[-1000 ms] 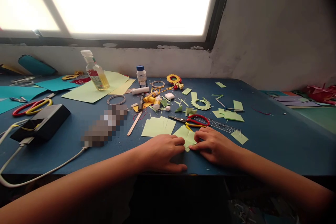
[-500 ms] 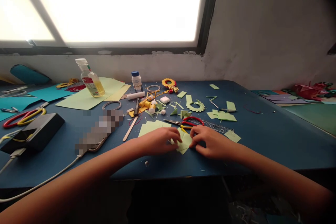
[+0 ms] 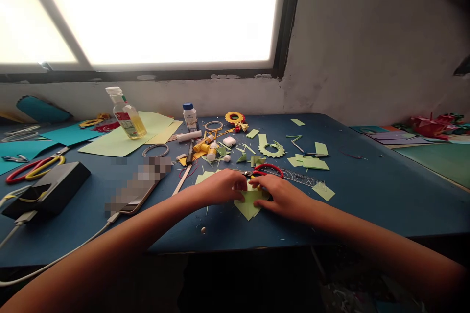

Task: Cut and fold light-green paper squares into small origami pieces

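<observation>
A folded light green paper piece (image 3: 248, 204) lies on the blue table (image 3: 367, 190) near its front edge, one corner pointing toward me. My left hand (image 3: 220, 187) presses on its upper left part with fingers curled together. My right hand (image 3: 281, 195) holds down its upper right part, fingers bent over the fold. Both hands meet above the paper. Red-handled scissors (image 3: 267, 171) lie just behind my right hand, partly covered by it.
A clear ruler (image 3: 301, 176), green paper scraps (image 3: 310, 162), glue tubes (image 3: 205, 145), a white bottle (image 3: 190, 116) and an oil bottle (image 3: 125, 114) lie behind. A phone on a cable (image 3: 137, 187), a black box (image 3: 47, 188) and second scissors (image 3: 31, 168) sit left.
Both hands moved slightly away from me and closer together over the green paper. The paper's shape changed, with a pointed corner now facing me. The view tilted a little.
</observation>
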A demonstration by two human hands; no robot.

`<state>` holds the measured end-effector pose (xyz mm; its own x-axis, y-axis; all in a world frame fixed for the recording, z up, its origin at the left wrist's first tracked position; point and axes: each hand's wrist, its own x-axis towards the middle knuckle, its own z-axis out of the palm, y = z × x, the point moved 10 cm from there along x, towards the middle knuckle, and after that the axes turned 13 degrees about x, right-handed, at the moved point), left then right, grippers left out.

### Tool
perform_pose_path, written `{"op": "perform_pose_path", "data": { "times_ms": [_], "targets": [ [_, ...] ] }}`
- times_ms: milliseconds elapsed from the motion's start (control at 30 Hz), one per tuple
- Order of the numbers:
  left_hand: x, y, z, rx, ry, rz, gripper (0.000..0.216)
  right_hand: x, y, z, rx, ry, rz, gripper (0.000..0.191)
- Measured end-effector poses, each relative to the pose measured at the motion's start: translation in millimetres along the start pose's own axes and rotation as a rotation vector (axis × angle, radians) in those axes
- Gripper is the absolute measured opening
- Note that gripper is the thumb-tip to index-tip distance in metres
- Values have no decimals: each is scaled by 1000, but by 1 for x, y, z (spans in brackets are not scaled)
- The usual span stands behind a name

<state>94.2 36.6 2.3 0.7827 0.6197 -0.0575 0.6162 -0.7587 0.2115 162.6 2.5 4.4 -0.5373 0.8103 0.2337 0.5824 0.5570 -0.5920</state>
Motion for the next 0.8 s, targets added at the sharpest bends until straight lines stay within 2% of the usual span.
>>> {"op": "perform_pose_path", "data": {
  "times_ms": [100, 200, 367, 567, 667, 800],
  "targets": [
    [-11, -5, -1, 74, 46, -51, 12, 4, -6, 5, -33, 18, -55, 24],
    [-23, 4, -5, 202, 138, -12, 17, 4, -17, 10, -94, 14, -160, 14],
    [-38, 24, 1, 327, 225, 117, 24, -5, -22, 9, -163, 37, -261, 19],
    [-47, 33, 11, 497, 313, 235, 25, -16, -30, 11, -282, 57, -376, 25],
    [-44, 35, 13, 550, 317, 225, 22, -14, -30, 12, -274, 64, -369, 24],
    [-32, 27, 9, 563, 279, 90, 23, -1, -19, 12, -214, 64, -256, 19]
  ]
}}
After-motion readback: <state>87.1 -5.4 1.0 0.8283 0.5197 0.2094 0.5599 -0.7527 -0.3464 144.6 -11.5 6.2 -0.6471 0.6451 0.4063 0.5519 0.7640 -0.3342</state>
